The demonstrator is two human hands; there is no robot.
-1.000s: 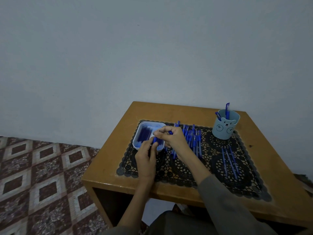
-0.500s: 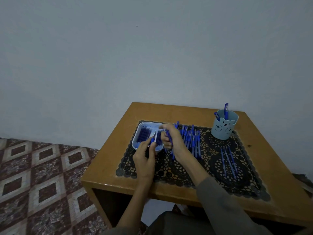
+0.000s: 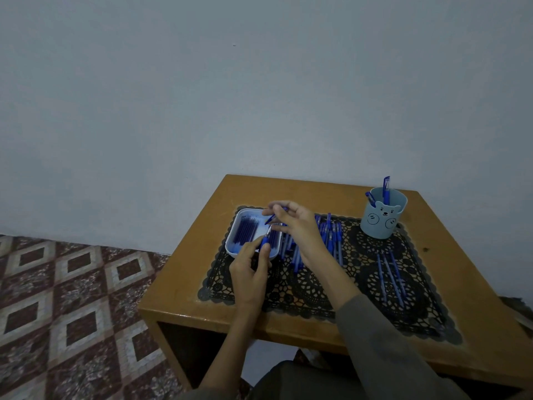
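Note:
My left hand (image 3: 250, 265) pinches a blue pen (image 3: 265, 239) at the near edge of a pale blue tray (image 3: 232, 246), tip pointing up and away. My right hand (image 3: 297, 226) is raised over the tray's right side and pinches a small blue pen part (image 3: 271, 218) between thumb and fingers. Inside the tray lie several dark blue refills (image 3: 245, 233). A pile of blue pens (image 3: 328, 235) lies on the black lace mat (image 3: 317, 293) just right of my right hand.
A light blue bear-face cup (image 3: 382, 219) with two pens stands at the table's back right. Three loose pens (image 3: 389, 275) lie on the mat's right side. The wooden table (image 3: 187, 272) stands against a grey wall; patterned floor tiles (image 3: 66, 313) spread to the left.
My hands have pulled apart: the right hand lifted up and back with the small blue part, while the left stayed at the tray's near edge holding the pen.

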